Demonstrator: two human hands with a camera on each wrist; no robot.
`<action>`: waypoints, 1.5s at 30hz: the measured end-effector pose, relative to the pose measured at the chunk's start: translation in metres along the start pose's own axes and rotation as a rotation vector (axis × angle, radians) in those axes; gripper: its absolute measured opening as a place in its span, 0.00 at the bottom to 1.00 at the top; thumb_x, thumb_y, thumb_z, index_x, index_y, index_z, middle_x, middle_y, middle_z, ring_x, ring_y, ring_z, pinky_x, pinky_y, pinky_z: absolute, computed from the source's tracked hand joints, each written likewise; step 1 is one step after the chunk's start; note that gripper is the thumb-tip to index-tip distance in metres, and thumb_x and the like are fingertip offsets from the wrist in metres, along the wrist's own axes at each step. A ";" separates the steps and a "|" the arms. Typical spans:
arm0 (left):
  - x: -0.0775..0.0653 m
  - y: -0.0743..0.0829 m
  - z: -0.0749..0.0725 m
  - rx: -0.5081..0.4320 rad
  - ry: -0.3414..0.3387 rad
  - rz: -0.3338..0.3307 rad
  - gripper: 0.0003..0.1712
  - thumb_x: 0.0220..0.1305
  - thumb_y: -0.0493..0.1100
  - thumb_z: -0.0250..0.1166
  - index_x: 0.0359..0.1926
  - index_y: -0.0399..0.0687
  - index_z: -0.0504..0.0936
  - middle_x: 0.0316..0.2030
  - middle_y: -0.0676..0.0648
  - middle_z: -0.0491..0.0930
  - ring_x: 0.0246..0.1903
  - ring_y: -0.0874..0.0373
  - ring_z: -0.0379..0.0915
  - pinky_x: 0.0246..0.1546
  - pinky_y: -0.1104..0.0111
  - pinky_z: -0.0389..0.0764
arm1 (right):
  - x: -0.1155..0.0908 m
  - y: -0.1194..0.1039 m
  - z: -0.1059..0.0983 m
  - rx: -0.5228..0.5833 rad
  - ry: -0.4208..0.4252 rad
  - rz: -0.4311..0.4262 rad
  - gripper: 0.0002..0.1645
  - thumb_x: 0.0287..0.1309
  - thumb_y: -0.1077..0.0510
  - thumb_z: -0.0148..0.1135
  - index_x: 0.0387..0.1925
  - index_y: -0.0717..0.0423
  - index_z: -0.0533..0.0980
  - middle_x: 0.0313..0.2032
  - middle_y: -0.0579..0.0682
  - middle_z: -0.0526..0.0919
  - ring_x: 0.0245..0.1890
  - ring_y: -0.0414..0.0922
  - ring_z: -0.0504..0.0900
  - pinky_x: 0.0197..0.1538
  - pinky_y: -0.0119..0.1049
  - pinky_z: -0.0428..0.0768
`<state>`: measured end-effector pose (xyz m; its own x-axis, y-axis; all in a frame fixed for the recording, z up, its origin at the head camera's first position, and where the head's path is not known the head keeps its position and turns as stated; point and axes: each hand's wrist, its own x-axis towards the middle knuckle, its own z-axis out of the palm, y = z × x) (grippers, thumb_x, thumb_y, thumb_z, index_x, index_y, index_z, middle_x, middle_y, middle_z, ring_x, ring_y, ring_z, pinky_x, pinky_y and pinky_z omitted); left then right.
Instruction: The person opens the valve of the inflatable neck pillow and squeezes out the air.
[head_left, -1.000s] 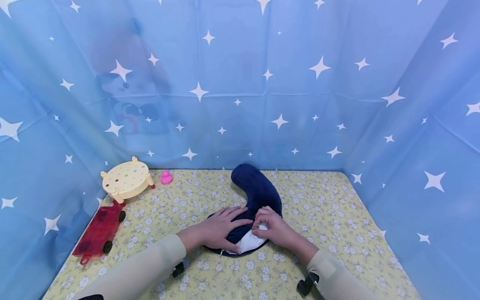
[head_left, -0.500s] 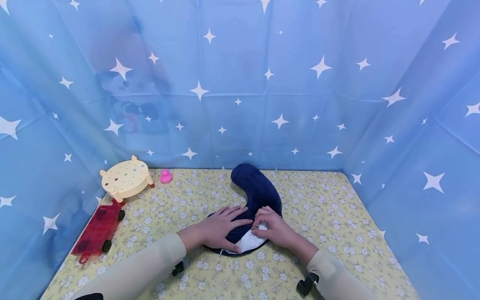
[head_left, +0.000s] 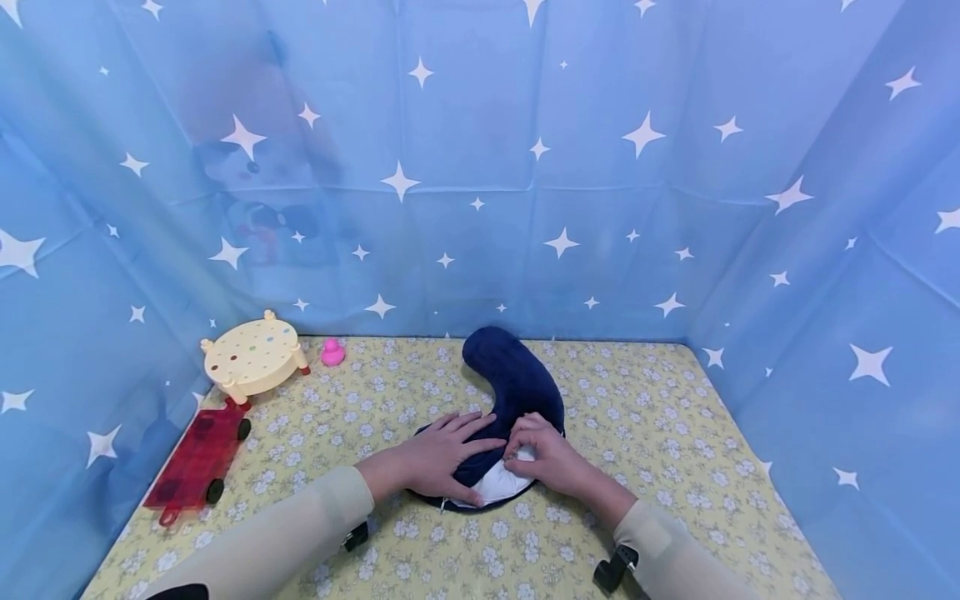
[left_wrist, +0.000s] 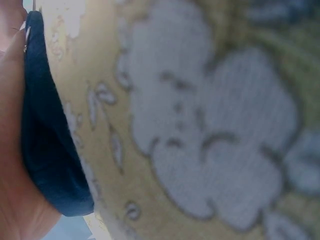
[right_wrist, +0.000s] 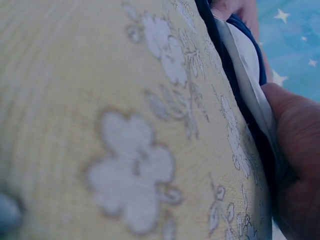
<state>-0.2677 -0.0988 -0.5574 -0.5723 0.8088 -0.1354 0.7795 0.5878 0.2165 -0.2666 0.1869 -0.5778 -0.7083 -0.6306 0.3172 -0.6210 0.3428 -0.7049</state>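
A navy plush U-shaped neck pillow lies on the table, its cover unzipped along the near edge. White inner lining shows through that opening. My left hand rests spread on the pillow's near left part, its thumb by the white lining. At the right end of the gap, my right hand pinches the cover's edge with thumb and curled fingers; what exactly lies between the fingertips is hidden. In the right wrist view the zipper edge runs up to the right thumb. The left wrist view shows navy fabric beside the left hand.
At the far left stands a cream stool-like toy with coloured dots, touching or close to a red translucent wheeled toy. A pink toy duck is right of it. Blue star-patterned curtains enclose the flower-print table.
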 end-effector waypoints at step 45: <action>0.001 -0.001 0.002 -0.008 -0.008 0.000 0.56 0.70 0.84 0.57 0.90 0.73 0.52 0.90 0.53 0.36 0.88 0.50 0.35 0.84 0.44 0.49 | 0.000 -0.005 -0.001 -0.044 -0.033 0.016 0.07 0.67 0.62 0.78 0.37 0.46 0.87 0.40 0.44 0.83 0.49 0.44 0.73 0.59 0.47 0.72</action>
<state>-0.2683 -0.0984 -0.5598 -0.5701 0.8089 -0.1434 0.7774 0.5877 0.2243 -0.2638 0.1854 -0.5734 -0.7076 -0.6468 0.2845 -0.6240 0.3829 -0.6812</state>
